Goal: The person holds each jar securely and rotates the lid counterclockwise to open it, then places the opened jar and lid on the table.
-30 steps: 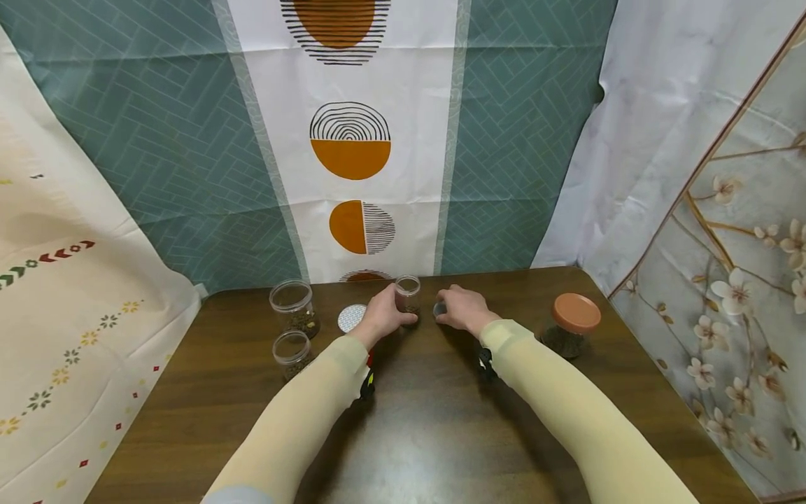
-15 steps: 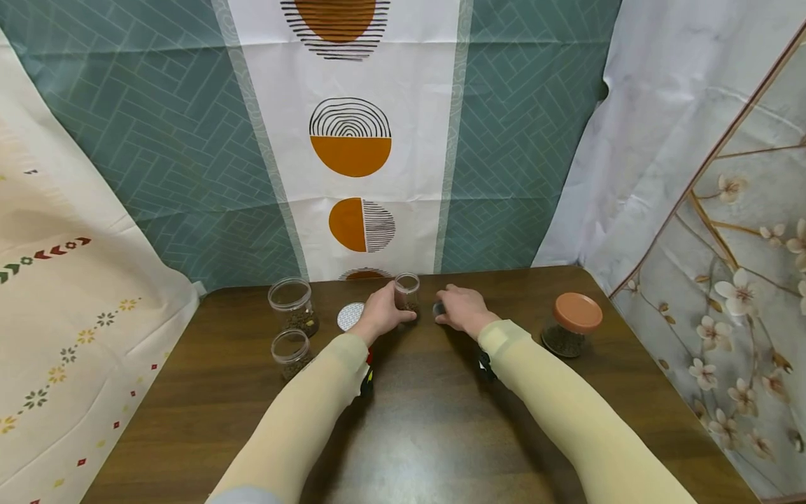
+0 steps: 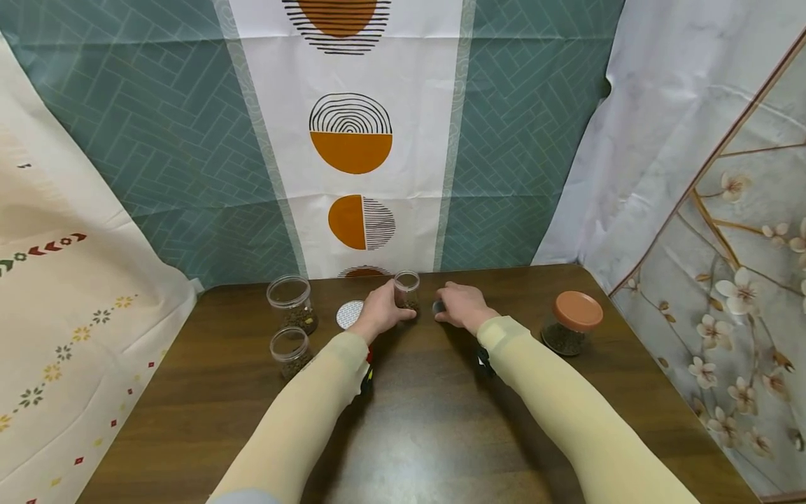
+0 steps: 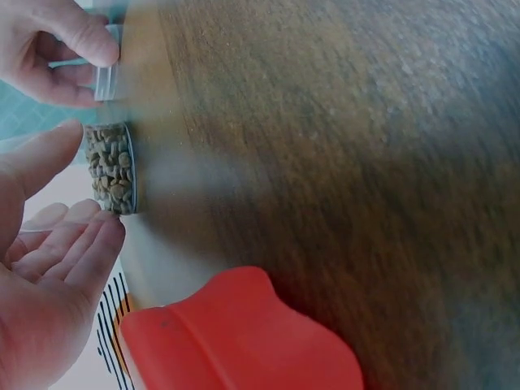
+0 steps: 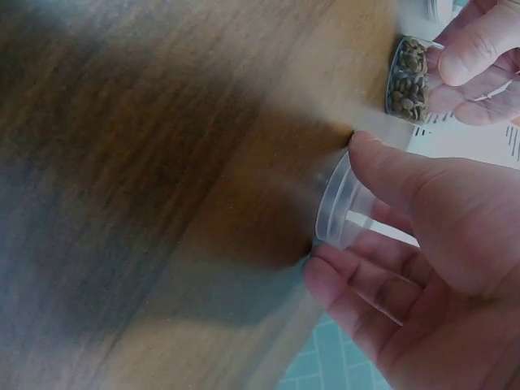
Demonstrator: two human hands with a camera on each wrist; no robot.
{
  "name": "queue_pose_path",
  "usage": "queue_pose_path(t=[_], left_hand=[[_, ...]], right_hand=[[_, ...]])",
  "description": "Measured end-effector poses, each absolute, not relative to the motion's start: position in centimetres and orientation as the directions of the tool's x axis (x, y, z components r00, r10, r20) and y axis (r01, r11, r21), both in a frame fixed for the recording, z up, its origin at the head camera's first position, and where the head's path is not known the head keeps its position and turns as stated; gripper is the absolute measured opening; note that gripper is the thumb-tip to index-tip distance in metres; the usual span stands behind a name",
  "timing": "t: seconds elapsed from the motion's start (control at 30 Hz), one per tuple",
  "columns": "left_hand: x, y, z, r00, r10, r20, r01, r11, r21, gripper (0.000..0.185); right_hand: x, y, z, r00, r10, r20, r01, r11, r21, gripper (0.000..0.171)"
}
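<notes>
Hands are working side by side at the far middle of the wooden table (image 3: 415, 420). The left hand (image 3: 383, 311) is curling its thumb and fingers round a small clear jar (image 3: 406, 290), which is standing upright on the tabletop with a shallow layer of small greenish-brown grains at its bottom; the left wrist view is showing the grains (image 4: 112, 168) between thumb and fingertips. The right hand (image 3: 458, 306) is gripping a small clear lid (image 5: 343, 203) just beside that jar, thumb on its rim and fingers curled beneath it, the lid lying close to the table surface.

Compared with the view one second ago, both hands and the jar are keeping the same places and the same grips; only the camera is sitting slightly differently.

The jar and lid are looking like thin transparent plastic, round in section. The tabletop is showing dark brown wood grain with a dull sheen. To the left, two more open clear jars (image 3: 291, 304) (image 3: 290, 348) are holding dark contents, with a round white patterned lid (image 3: 349, 314) lying flat near the left hand. To the right, well apart, a jar with an orange-brown lid (image 3: 571, 322) is standing closed.
</notes>
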State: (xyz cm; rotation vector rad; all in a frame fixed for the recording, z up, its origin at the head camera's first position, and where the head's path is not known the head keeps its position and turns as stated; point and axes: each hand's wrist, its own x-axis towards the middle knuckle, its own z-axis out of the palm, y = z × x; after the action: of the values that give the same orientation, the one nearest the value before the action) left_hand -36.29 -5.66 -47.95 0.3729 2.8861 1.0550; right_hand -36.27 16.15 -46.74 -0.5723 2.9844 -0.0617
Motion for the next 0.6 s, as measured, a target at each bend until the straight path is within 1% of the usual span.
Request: queue_pose_path(t=[0.3, 0.6], left_hand=[[-36.35, -5.6, -47.81, -0.972, 0.235, 0.032, 0.201, 0.749, 0.631, 0.047], [-36.28, -5.61, -48.08, -0.971, 0.238, 0.026, 0.2, 0.751, 0.63, 0.046]], right_hand=[[-36.31, 16.14, -46.51, -0.927, -0.358, -0.11, -0.356, 0.934, -0.04, 0.049], [-36.28, 16.33, -46.87, -0.928, -0.357, -0.111, -0.352, 0.934, -0.063, 0.052]])
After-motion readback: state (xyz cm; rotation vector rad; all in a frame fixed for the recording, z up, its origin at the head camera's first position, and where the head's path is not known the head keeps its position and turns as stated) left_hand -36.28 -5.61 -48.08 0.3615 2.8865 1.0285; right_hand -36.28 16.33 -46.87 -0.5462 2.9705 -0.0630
